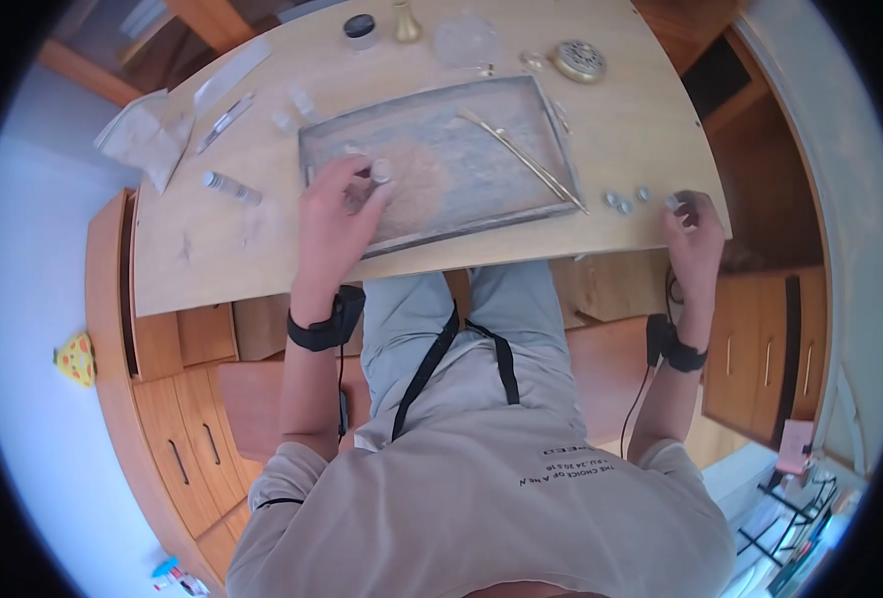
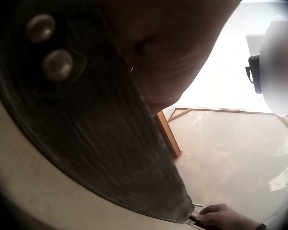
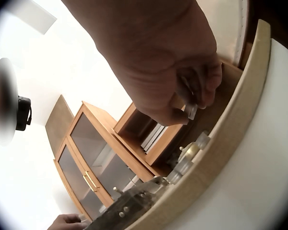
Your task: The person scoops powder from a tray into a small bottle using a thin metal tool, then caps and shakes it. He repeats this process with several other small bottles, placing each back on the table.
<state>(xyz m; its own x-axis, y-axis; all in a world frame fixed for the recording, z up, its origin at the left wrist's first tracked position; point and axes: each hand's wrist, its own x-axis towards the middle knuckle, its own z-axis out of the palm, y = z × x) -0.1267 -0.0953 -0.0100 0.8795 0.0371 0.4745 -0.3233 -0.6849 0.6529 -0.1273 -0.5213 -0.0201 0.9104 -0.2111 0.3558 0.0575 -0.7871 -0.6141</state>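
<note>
Over the left part of the grey-edged tray (image 1: 432, 231), the left hand (image 1: 337, 221) pinches a small round container (image 1: 381, 171) between thumb and fingers. Beyond the tray's right side, at the table edge, the right hand (image 1: 694, 244) grips another small container (image 1: 674, 202); the right wrist view shows this clear piece (image 3: 192, 111) at the fingertips of the right hand (image 3: 158, 67). Several small containers (image 1: 625, 207) stand between the tray and that hand. In the left wrist view the tray's dark side (image 2: 110, 129) fills much of the picture, and the left fingertips are hidden.
Two thin gold sticks (image 1: 526, 159) lie across the tray's right part. A striped tube (image 1: 232, 187), a white bag (image 1: 147, 138) and a pen-like item (image 1: 225, 123) lie to the left. Along the back stand a black-lidded jar (image 1: 360, 32), a gold vase (image 1: 407, 22) and an ornate round tin (image 1: 580, 61).
</note>
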